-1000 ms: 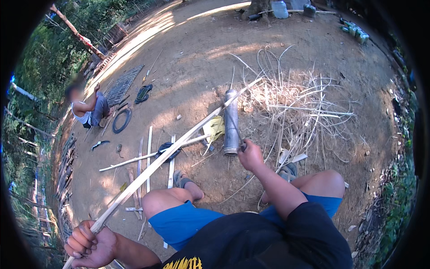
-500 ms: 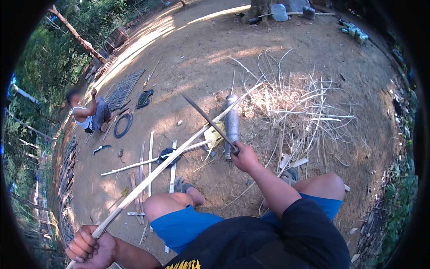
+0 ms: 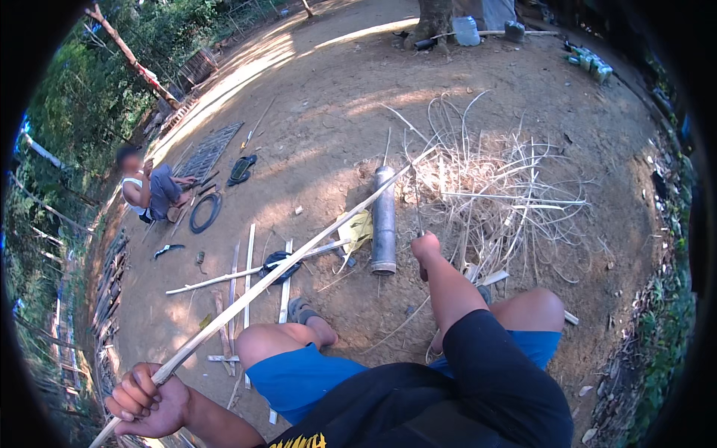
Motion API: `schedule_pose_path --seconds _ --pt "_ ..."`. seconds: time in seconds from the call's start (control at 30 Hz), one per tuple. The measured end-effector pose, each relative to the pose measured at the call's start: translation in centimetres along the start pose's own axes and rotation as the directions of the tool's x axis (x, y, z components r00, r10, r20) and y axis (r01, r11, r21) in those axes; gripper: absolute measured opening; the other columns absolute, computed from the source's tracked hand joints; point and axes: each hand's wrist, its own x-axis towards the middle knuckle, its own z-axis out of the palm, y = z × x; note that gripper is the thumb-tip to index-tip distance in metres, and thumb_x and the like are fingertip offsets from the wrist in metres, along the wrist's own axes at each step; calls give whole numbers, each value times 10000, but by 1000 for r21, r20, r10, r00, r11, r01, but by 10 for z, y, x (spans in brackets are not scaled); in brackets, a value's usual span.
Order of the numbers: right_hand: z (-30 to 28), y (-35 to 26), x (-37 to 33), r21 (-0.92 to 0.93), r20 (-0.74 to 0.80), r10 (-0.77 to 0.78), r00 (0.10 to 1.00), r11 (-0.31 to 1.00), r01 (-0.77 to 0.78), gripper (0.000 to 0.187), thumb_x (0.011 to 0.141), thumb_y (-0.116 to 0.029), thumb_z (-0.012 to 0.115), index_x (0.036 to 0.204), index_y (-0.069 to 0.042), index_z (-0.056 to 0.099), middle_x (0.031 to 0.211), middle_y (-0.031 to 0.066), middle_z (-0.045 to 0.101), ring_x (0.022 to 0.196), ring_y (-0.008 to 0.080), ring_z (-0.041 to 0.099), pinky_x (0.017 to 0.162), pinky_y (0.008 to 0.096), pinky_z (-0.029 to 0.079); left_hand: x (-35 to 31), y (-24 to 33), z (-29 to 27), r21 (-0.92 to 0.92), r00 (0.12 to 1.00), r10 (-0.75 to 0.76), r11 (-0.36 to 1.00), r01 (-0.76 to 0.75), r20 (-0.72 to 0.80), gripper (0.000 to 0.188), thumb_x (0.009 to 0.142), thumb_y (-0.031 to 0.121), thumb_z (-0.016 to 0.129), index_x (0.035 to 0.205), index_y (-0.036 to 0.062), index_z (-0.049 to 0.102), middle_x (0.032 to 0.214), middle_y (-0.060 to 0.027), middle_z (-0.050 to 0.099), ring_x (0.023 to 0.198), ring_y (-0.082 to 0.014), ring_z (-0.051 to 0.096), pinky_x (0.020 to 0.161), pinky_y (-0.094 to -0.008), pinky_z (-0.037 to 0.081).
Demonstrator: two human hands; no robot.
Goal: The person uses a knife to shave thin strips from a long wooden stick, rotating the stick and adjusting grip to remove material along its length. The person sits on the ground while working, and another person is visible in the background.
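My left hand (image 3: 153, 399), low on the left, is closed around the near end of a long pale bamboo strip (image 3: 299, 254). That strip slants up and away across the ground, its far end over a grey metal cylinder (image 3: 384, 231) that lies lengthwise on the dirt. In my right hand (image 3: 427, 250), right of the cylinder, is the handle of a long-bladed knife (image 3: 418, 200); its narrow blade points away from me, seen nearly edge-on. Beyond it spreads a tangled heap of thin bamboo shavings (image 3: 497, 183).
A yellow bag (image 3: 360, 231) and a black plastic bag (image 3: 281, 266) lie left of the cylinder among loose strips (image 3: 249, 276). Farther left are a curved blade (image 3: 169, 251), a black hose coil (image 3: 205, 213) and a seated person (image 3: 149, 190). A clear jug (image 3: 466, 31) stands by a tree.
The knife has swung right, from slanting across the bamboo strip to pointing away beside the shavings. My right hand has moved slightly right. The seated person has shifted posture.
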Motion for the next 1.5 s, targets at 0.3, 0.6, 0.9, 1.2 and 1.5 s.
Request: schedule_pose_path --seconds 0.3,0.6,0.9,1.2,1.5 --pt "10 77 -33 231 77 297 952 924 -306 186 753 -106 616 869 37 647 724 169 630 660 254 634 578 386 485 -1 -8 9 27 996 88 996 -88 -8 413 856 405 666 657 145 415 471 69 327 375 -31 272 410 -153 259" --pt "-73 -70 -156 304 -43 -369 928 880 364 232 779 -161 629 966 -25 606 779 137 653 683 285 631 676 381 489 9 -13 17 -111 985 114 989 -100 130 378 876 348 668 661 144 434 445 76 376 344 -5 338 354 -130 293" --pt "-138 -135 -335 257 293 -854 430 504 825 240 799 -146 665 994 -48 564 758 171 613 690 351 638 616 424 492 -3 -8 34 -172 971 133 980 -99 200 358 849 293 698 621 163 455 427 97 400 331 3 355 350 -138 258" --pt "-102 -84 -275 138 203 -616 761 787 601 233 811 -168 641 999 -54 563 750 187 631 742 379 641 661 449 502 -20 -6 35 -198 979 132 975 -100 153 401 868 334 666 600 175 413 406 100 383 299 15 322 296 -127 252" --pt "-89 -89 -273 122 226 -677 700 733 669 207 800 -136 604 980 -51 547 816 227 632 787 419 621 692 498 490 -18 -1 20 -168 980 144 979 -120 140 404 874 348 654 600 181 409 395 104 379 293 19 318 291 -123 247"
